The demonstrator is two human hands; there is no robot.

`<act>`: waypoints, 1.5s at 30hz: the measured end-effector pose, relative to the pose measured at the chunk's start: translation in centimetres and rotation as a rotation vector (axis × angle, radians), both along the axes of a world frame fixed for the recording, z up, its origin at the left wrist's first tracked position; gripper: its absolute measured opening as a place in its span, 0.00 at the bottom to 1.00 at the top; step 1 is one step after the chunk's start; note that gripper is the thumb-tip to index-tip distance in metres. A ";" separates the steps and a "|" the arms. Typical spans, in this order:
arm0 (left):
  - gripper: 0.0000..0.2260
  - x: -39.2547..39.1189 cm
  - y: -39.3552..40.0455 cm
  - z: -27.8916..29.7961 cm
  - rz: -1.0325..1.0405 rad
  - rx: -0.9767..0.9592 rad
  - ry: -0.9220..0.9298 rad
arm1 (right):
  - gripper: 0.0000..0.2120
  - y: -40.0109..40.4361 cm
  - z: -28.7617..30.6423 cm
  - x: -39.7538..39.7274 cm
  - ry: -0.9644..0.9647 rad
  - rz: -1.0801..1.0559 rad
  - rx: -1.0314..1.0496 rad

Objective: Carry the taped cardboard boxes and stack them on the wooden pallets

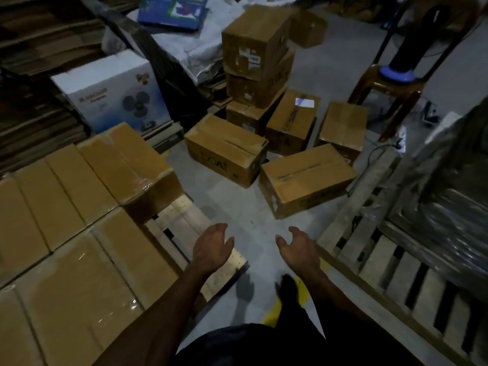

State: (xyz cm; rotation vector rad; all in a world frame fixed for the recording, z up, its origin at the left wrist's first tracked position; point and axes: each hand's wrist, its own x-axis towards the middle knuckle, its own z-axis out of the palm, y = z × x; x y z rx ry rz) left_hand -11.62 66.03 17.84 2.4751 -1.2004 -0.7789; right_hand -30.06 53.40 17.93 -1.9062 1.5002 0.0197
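We held both hands out low over the grey concrete floor (224, 204), empty. Our left hand (211, 247) had its fingers loosely spread and slightly bent, gripping nothing; our right hand (297, 248) matched it, fingers relaxed and curved, thumb apart.

At nine o'clock lay a flat layer of taped cardboard boxes (79, 220), smooth tan tops glossy with clear tape, packed edge to edge on a pale wooden pallet (184, 223) whose bare slats showed beside our left hand. At twelve o'clock, on the floor, sat loose brown cartons: a long box (224, 149) with a wrinkled taped seam, and just beside it at one o'clock a second long box (303, 178), tilted off square. Behind them stood a leaning stack of boxes (253, 62), scuffed, with torn labels, and two smaller cartons (293, 120) near it.

At three o'clock ran another slatted pallet (390, 262), with a dark shrink-wrapped load (449, 196) on it, its contents too dim for us to tell. At ten o'clock a white fan carton (113, 93) stood against ridged stacks of flattened cardboard (39, 38). At two o'clock a brown plastic chair (396, 83) held what seemed a fan base with a blue ring.
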 end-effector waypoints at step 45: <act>0.23 41.8 -50.8 0.8 -0.175 0.259 -0.290 | 0.32 -49.8 3.1 38.5 0.152 0.291 -0.064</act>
